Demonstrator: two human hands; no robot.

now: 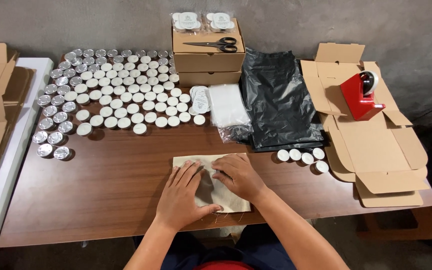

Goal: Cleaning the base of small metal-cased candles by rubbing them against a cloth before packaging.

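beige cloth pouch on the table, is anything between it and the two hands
Nothing visible does. The left hand and right hand both lie flat on the beige cloth pouch. The nearest small round white-topped tins sit apart, to its right.

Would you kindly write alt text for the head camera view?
Both hands, left hand and right hand, press flat on a beige cloth pouch on a wooden table. Behind lie rows of tealight candles, stacked cardboard boxes with scissors, and a red tape dispenser.

Small packing workshop: tealight tins [111,92] massed, flat cartons [376,145], tape dispenser [362,95], concrete wall.
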